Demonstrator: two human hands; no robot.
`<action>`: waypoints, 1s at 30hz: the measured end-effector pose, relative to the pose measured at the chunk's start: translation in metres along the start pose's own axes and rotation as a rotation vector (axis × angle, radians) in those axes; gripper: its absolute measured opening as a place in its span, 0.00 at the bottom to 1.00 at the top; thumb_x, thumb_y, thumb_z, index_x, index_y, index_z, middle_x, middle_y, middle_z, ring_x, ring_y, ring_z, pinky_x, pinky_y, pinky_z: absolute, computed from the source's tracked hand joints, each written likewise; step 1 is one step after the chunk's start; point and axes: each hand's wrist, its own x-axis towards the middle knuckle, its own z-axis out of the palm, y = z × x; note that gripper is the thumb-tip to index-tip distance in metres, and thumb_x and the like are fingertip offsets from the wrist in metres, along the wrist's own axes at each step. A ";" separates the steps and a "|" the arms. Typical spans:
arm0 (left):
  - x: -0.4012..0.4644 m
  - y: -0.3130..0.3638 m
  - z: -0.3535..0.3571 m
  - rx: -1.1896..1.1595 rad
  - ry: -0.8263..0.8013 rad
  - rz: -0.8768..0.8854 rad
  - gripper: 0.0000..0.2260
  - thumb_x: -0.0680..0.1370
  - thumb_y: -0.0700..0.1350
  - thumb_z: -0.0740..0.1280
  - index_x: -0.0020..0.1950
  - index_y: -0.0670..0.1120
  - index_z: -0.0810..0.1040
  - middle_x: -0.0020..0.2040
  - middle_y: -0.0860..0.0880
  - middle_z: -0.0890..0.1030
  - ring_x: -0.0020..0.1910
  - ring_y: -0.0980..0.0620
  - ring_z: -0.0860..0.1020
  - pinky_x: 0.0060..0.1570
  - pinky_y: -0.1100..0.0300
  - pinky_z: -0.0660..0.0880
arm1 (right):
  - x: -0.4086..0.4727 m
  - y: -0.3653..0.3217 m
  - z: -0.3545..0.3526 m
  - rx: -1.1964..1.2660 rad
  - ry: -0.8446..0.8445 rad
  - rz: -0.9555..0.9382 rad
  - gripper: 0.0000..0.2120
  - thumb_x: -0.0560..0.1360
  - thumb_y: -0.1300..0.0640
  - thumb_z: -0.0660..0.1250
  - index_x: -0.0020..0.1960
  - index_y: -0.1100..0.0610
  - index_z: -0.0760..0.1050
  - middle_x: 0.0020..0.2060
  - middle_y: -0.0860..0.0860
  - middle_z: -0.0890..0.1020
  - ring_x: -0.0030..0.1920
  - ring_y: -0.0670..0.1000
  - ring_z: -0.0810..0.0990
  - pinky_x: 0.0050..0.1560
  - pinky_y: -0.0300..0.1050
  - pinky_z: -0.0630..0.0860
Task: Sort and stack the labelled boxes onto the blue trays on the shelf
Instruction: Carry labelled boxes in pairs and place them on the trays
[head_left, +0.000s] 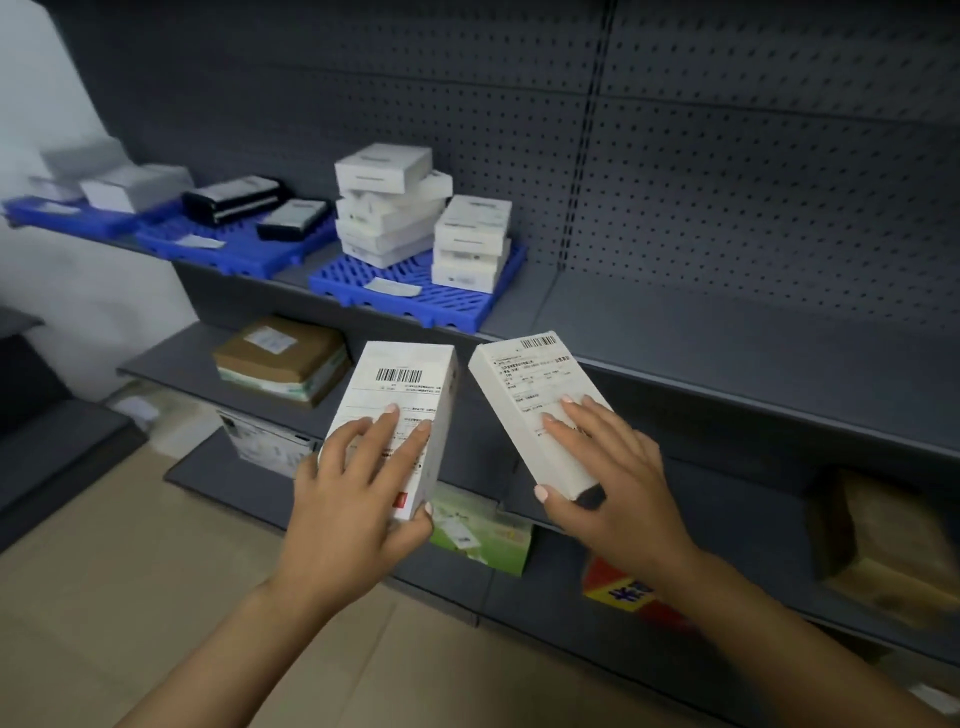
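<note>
The left hand (358, 488) grasps a white box (400, 415) from below, its thumb at the lower corner and its fingers laid nearly straight over the printed face. The right hand (608, 473) grasps a second white box (540, 410) in the same manner, thumb at the near end and fingers spread over the label. Both boxes are held in the air in front of the grey shelf (727, 332), near each other but apart, and each carries a barcode at its far end; the left one has a small red mark at the lower corner. On the shelf behind them a blue tray (447, 301) bears two stacks of white boxes (389, 208), the left stack higher and uneven. More blue trays (244, 249) to the left carry black and white boxes.
</note>
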 end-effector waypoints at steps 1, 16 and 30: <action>0.000 -0.010 -0.009 0.009 0.010 -0.005 0.31 0.69 0.59 0.59 0.70 0.50 0.70 0.70 0.45 0.70 0.63 0.40 0.68 0.50 0.40 0.72 | 0.007 -0.010 0.001 -0.001 0.019 0.007 0.30 0.70 0.38 0.62 0.70 0.45 0.67 0.72 0.41 0.64 0.74 0.43 0.57 0.66 0.48 0.57; 0.113 -0.108 -0.031 0.062 0.174 -0.066 0.30 0.68 0.60 0.58 0.69 0.50 0.71 0.69 0.45 0.71 0.62 0.41 0.68 0.45 0.40 0.73 | 0.196 -0.041 0.006 -0.224 -0.013 0.073 0.34 0.70 0.31 0.49 0.73 0.42 0.61 0.75 0.43 0.58 0.74 0.44 0.51 0.67 0.54 0.53; 0.254 -0.183 -0.023 0.134 0.207 -0.078 0.31 0.69 0.61 0.58 0.70 0.52 0.69 0.69 0.48 0.71 0.63 0.44 0.67 0.45 0.43 0.73 | 0.360 0.013 0.066 -0.369 -0.163 0.256 0.31 0.77 0.34 0.51 0.75 0.46 0.54 0.76 0.48 0.54 0.74 0.50 0.52 0.67 0.61 0.57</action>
